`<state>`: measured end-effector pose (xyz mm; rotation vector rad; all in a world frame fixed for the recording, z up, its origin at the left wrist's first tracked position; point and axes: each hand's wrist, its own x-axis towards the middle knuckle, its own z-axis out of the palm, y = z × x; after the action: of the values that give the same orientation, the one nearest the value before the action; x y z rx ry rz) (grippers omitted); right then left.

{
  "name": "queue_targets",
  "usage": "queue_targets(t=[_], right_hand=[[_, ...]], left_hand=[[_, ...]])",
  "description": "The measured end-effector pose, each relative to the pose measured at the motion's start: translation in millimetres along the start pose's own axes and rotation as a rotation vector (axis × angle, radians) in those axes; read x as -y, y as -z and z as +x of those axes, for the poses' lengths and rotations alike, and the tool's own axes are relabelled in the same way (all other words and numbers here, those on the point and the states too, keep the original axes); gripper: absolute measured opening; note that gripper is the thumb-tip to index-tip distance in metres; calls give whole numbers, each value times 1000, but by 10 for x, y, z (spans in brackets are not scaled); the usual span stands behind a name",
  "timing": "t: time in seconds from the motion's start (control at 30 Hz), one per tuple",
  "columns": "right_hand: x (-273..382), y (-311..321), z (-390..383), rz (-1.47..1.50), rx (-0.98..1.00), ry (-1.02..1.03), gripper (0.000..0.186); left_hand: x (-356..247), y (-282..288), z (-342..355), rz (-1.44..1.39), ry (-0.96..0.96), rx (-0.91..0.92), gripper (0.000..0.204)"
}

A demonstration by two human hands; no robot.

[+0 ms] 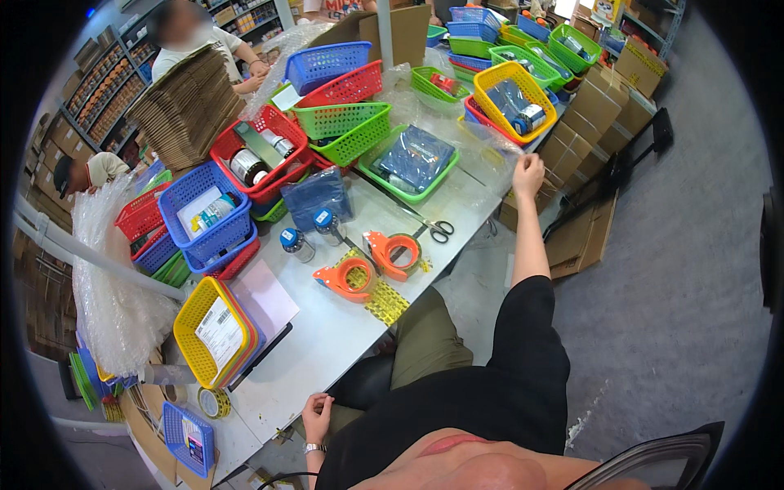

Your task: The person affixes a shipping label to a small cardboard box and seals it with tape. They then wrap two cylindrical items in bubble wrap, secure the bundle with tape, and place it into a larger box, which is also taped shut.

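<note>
My right hand (528,173) reaches to the table's far right, fingers curled at the edge of a clear bubble-wrap sheet (500,161), seemingly gripping it. My left hand (317,412) is low at the table's near edge, fingers curled; what they hold, if anything, is unclear. Between them lie two orange tape dispensers (351,279), black-handled scissors (441,230) and two blue-capped bottles (298,249). A green basket (435,188) holds a dark blue package (416,155). A yellow basket (202,335) with a paper label stands left.
Stacked coloured baskets (339,122) crowd the table's back. Flattened cardboard (181,106) and bubble wrap (110,269) are at left; two co-workers (229,53) work beyond. Boxes (592,106) and a black trolley (653,139) stand at right. A blue basket (186,437) is at lower left.
</note>
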<state>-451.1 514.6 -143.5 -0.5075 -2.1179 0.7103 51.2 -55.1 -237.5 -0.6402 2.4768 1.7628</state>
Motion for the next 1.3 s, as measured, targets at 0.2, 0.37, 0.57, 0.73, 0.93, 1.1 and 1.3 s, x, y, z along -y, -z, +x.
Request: queue_targets(t=[0.2, 0.37, 0.57, 0.73, 0.93, 1.1, 1.3], right_hand=[[-5, 259, -186, 742, -38, -62, 15], [-213, 366, -395, 1047, -437, -217, 10], [50, 2115, 173, 1202, -363, -5, 15], [102, 2449, 623, 966, 120, 48, 11], [1018, 2316, 136, 1091, 585, -198, 14], [1955, 2348, -549, 1295, 997, -160, 13], [2344, 2326, -2193, 1302, 1652, 173, 25]], left_hand=[[-110, -68, -3, -39, -41, -18, 15], [-816, -30, 109, 163, -186, -11, 12], [-865, 61, 47, 125, -185, -56, 12], [-912, -263, 390, 29, -232, 106, 14], [-1870, -674, 579, 35, -299, 499, 25], [-2244, -878, 697, -448, -193, 767, 68], [-2336, -807, 602, -1406, -165, 649, 79]])
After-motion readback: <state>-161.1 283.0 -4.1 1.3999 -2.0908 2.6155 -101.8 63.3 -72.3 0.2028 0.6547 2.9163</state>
